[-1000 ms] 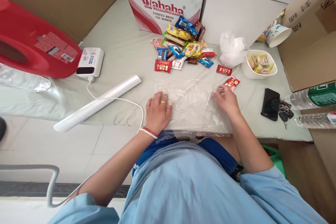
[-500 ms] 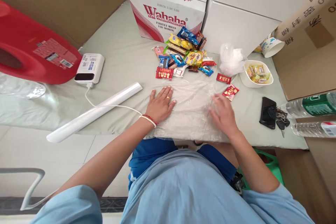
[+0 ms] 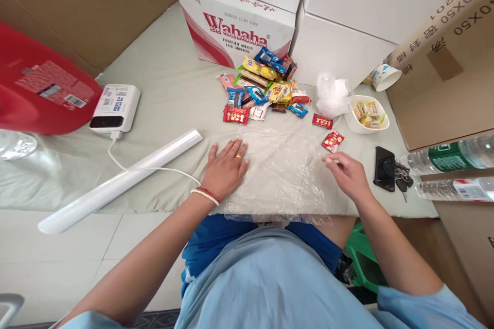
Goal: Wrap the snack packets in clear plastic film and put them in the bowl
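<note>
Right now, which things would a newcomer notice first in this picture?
Probably the pile of wrapped snacks before the Wahaha water carton, and the big red jug far left. In front, the left hand lies flat on a clear plastic sheet, while the right hand pinches its right edge.

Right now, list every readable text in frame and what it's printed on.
"Wahaha" and "PURIFIED WATER FOR DRINKING": white and red carton.
"40X50" and "201", seen upside down: brown carton on the right; its Chinese characters are not legible to me.
Date code on the white and red carton's top edge: too small.
Red jug label, power bank, snack wrappers, bottle labels: too small or blurred.
</note>
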The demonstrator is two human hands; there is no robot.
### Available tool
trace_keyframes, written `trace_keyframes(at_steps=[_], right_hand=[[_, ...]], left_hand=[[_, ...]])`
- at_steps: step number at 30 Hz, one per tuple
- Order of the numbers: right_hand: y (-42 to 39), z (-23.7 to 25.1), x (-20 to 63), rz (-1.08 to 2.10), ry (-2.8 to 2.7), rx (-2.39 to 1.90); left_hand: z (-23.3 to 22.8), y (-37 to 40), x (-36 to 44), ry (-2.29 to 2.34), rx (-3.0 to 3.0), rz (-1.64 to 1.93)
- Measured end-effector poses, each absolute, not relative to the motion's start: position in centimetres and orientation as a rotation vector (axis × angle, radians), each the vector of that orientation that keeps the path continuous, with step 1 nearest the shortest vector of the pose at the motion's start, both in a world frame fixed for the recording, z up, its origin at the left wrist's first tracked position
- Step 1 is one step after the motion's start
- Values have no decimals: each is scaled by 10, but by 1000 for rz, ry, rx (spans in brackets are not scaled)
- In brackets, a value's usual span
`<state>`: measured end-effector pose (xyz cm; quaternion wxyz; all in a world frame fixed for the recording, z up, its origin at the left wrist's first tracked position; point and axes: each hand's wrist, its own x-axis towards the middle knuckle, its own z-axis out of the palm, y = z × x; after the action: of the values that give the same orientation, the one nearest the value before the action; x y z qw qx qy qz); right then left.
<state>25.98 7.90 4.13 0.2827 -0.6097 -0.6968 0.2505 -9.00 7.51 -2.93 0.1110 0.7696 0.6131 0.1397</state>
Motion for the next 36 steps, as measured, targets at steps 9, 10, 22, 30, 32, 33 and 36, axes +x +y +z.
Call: trace_keyframes(at_steps=[9,10,22,30,32,33,36], right_hand=[[295,7,165,142,-2423,-1590],[308,4,157,137,-2448,-1592],[268,23,218,354,-2076,-1453],[156,32,237,1018,-1900,-1128],[137,26,231,999,-2155,-991],[130,23,229,993,-2282,-944],[121,13,226,946,-2509,-938]], left_hand=[[-38,74,-89,1826,2296,417],[-38,74,-89,1827,2298,413],[-38,73,-90,1831,2323,386],[-40,74,-89,1862,2355,344],[-41,74,-89,1863,2359,348],[-41,74,-88,1867,2359,352],[-42,74,-88,1878,2353,359]])
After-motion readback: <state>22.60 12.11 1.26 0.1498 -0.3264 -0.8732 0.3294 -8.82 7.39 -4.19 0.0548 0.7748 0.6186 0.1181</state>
